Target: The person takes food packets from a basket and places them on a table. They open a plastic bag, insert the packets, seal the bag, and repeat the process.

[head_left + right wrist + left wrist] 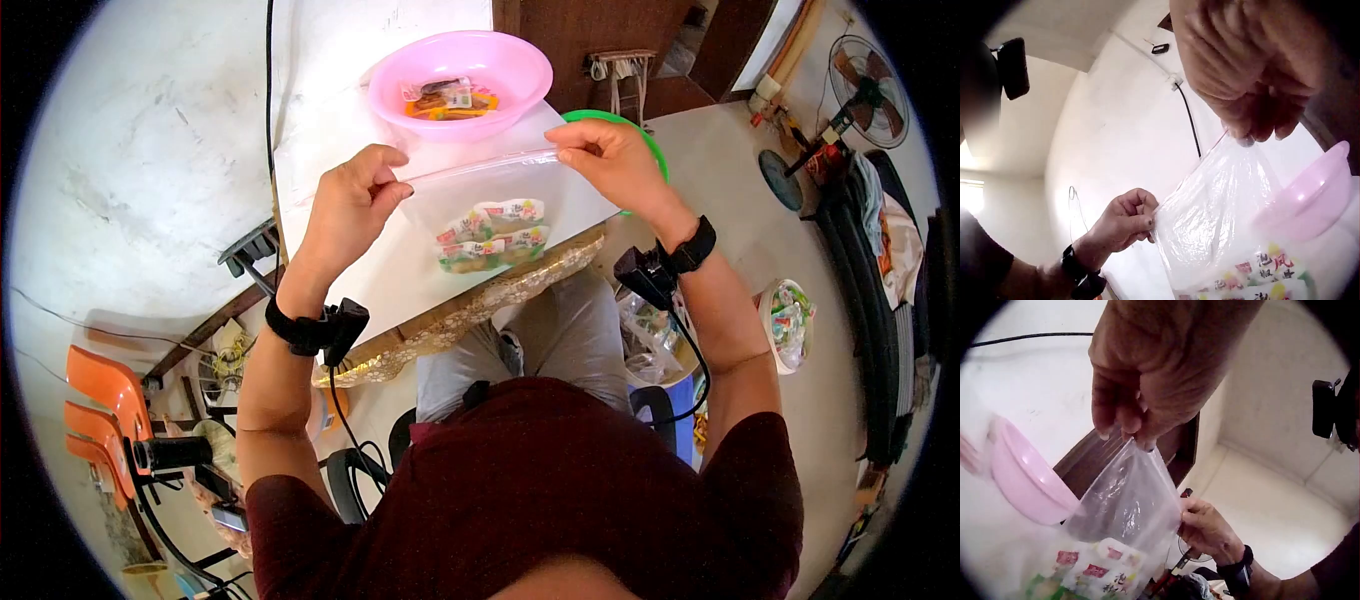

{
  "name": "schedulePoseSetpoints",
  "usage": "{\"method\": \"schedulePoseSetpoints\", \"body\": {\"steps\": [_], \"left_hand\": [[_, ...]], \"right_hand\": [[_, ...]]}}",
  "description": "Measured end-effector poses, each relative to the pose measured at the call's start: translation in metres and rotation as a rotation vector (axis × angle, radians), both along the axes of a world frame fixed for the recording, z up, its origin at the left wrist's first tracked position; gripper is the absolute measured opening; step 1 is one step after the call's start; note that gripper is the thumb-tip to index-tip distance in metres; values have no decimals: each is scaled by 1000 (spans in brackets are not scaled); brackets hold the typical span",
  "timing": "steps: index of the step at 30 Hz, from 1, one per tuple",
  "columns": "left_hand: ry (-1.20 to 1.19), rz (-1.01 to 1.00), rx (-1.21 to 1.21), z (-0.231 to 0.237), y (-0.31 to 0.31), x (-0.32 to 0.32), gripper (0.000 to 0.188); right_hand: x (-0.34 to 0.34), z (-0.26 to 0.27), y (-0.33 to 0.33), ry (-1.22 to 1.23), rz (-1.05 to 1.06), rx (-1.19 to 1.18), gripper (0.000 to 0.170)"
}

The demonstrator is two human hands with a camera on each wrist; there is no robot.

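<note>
With our left hand (350, 205) and right hand (622, 172), we pinch the bag (1130, 495) by its top corners, over the table (390, 290); probably it is light, soft, slippery, best held there.

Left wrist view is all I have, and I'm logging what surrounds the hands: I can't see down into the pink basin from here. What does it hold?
Observer: The head view shows small packets in the pink basin, some of them orange-yellow.

Operator: Thanks. I see the left hand and the right hand pinching the top edge of the clear bag, but my picture cuts off the white-and-green packets in it. How do those lie as a whole?

Observer: From the head view, they lie in two rough rows, gathered at the end of the bag away from the hands.
</note>
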State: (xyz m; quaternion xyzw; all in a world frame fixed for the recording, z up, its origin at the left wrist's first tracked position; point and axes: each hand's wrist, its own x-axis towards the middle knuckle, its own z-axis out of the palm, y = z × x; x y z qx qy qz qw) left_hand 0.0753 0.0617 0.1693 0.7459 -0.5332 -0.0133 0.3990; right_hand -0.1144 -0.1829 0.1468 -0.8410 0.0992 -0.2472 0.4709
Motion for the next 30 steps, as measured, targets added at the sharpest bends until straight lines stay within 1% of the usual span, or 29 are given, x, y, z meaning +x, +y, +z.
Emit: {"method": "schedulePoseSetpoints", "body": {"steps": [1,3,4,6,7,9,10,13,15,16,19,22,25,28,30], "left_hand": [[49,37,39,2,0,-2,5],[-130,-34,-21,0,0,4,8],[-219,-71,-51,-1,0,6,10],[-170,-68,-53,0,2,5,11],[-146,-65,-56,0,3,6,12],[14,-122,-131,-11,3,14,10],[94,-151,-168,-18,4,18,9],[487,-185,-125,-30,7,23,5],[593,-196,-174,-35,6,26,7],[646,-201,-199,-36,6,27,7],[726,-113,-235,-37,3,29,11],[636,-33,-184,-44,-1,41,17],[125,111,-147,-50,-10,46,20],[-383,277,-262,-35,-20,26,25],[-442,228,-265,-20,-32,0,25]], "right_hand": [[1,1,3,-27,-18,-87,18],[2,1,6,-81,-54,-260,16],[2,2,5,-58,-41,-294,14],[3,2,4,-11,-15,-364,12],[4,1,4,6,13,-253,11],[7,-5,4,40,69,-32,10],[10,-11,3,10,95,105,10],[18,-27,5,-78,156,485,10],[22,-31,13,-133,169,698,12],[24,-33,15,-138,175,711,12],[30,-35,22,-155,207,758,12],[34,-32,30,-153,230,809,13],[41,-30,36,-120,176,851,13],[42,-22,49,-130,92,902,13],[43,-20,53,-121,60,901,13]]}}
